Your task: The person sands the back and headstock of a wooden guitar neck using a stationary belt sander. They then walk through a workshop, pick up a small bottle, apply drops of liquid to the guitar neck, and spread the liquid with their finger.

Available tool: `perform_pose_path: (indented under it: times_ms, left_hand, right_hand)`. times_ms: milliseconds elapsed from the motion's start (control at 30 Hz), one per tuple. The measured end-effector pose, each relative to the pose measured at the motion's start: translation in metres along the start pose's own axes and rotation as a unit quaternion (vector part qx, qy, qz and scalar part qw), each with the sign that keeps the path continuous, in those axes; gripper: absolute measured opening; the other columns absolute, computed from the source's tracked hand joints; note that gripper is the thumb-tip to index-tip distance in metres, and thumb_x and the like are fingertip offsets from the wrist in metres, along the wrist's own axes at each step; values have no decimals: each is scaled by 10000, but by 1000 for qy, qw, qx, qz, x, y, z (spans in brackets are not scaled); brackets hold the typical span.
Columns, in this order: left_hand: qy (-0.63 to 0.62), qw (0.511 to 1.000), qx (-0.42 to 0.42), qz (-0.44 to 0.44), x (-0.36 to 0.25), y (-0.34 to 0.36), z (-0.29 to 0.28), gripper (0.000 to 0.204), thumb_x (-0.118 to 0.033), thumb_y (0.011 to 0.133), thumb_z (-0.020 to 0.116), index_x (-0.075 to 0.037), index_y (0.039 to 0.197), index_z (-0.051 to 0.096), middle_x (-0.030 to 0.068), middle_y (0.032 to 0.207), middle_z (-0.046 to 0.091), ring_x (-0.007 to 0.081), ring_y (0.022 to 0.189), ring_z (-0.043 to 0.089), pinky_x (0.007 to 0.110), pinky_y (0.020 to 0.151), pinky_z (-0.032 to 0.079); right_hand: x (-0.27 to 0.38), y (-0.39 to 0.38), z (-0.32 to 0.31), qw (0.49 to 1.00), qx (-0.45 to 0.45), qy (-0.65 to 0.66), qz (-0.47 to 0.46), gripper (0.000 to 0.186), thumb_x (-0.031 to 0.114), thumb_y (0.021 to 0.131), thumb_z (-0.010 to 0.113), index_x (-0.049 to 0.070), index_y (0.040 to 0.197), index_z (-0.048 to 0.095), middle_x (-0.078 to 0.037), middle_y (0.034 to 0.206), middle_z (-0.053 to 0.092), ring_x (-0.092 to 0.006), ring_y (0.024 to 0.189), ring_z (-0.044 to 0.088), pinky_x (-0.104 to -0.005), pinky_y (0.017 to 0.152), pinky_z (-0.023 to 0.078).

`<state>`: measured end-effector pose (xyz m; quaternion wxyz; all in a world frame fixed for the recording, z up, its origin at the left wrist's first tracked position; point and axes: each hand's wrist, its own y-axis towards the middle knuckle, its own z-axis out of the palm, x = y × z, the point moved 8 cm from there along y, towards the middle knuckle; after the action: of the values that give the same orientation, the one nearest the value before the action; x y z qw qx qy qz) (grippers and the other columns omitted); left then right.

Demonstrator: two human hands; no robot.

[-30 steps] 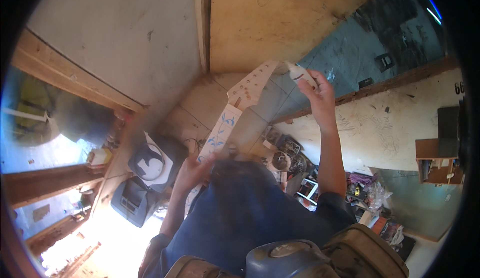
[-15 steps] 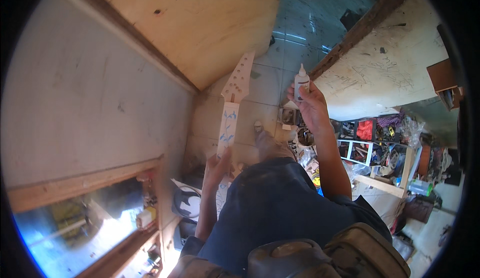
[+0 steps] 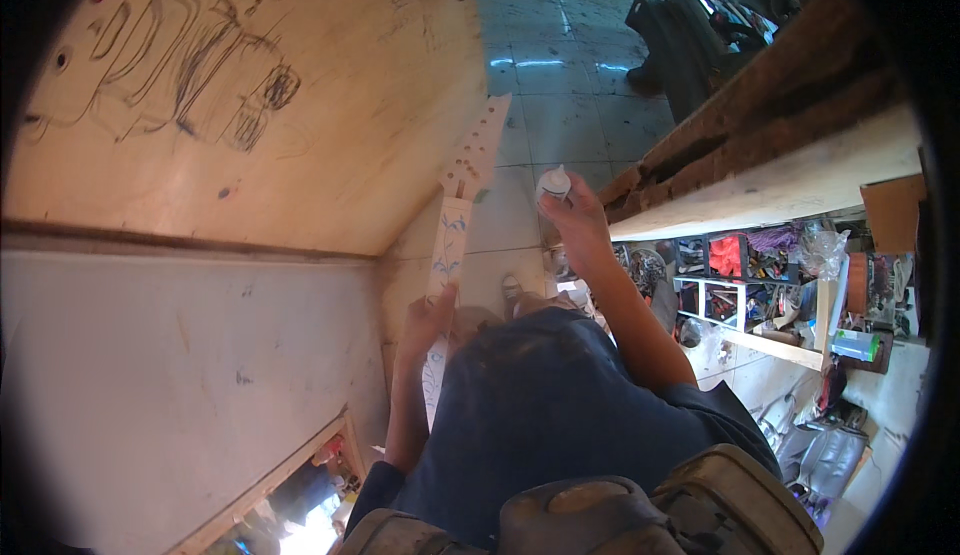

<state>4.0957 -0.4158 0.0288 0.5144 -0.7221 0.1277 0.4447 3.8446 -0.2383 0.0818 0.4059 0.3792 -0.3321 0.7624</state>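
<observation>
My left hand (image 3: 430, 317) grips a pale wooden guitar neck (image 3: 447, 245), held lengthwise with its headstock (image 3: 476, 145) pointing away from me; the headstock has several holes, and blue vine-like designs run along the neck. My right hand (image 3: 581, 217) is wrapped round a small white bottle (image 3: 554, 184) with a pale nozzle, to the right of the neck and apart from it. The lower part of the neck runs past my left hand alongside my dark clothing.
A plywood board (image 3: 180, 75) with drawings and a pale wall (image 3: 190, 365) fill the left. A tiled floor (image 3: 570, 125) runs ahead. At right are a rough wooden beam (image 3: 760, 85) and shelves (image 3: 740, 320) of tools and clutter. My shoe (image 3: 510, 287) shows below.
The view has swung along the passage, showing more of the drawn board and floor ahead. The bottle has moved down and left, now seen more from its top. Both hands keep their hold.
</observation>
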Motion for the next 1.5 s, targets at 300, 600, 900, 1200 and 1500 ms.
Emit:
perform_pose_path:
  times_ms: [300,600,900,1200,1500]
  left_hand:
    - [38,997,65,3,-92,128,12,387,-395,967,707,-12,1000,664,42,665,631,136,535,607,291,475,478]
    - [196,973,116,44,-225,256,40,468,-447,960,706,12,1035,646,84,699,655,174,559,639,320,519,541]
    - [186,962,192,49,-279,365,101,440,-393,992,665,39,1073,645,103,736,668,171,592,662,303,549,538]
    - [208,960,184,45,-341,470,210,478,-421,961,693,47,1047,646,97,747,664,168,598,655,313,542,544]
    - [162,976,141,45,-437,571,329,483,-441,940,712,37,969,654,76,681,644,150,514,608,317,477,504]
  right_hand:
    - [-8,106,-19,989,-142,37,-1,470,126,885,802,65,1288,568,-20,1098,642,-131,998,618,-306,907,509]
    - [69,232,-35,953,-274,56,-117,413,143,873,810,59,1205,578,-14,997,655,-122,896,636,-296,860,525]
    - [120,302,-148,878,-441,47,-181,351,87,888,783,54,1188,604,-20,1003,672,-120,913,654,-279,802,538]
    - [183,435,-277,870,-441,28,-217,371,123,907,779,84,1215,576,-9,1049,664,-121,939,652,-294,810,518]
    - [259,573,-334,897,-404,-93,-154,392,104,864,784,32,1220,639,-23,998,687,-104,904,635,-272,837,505]
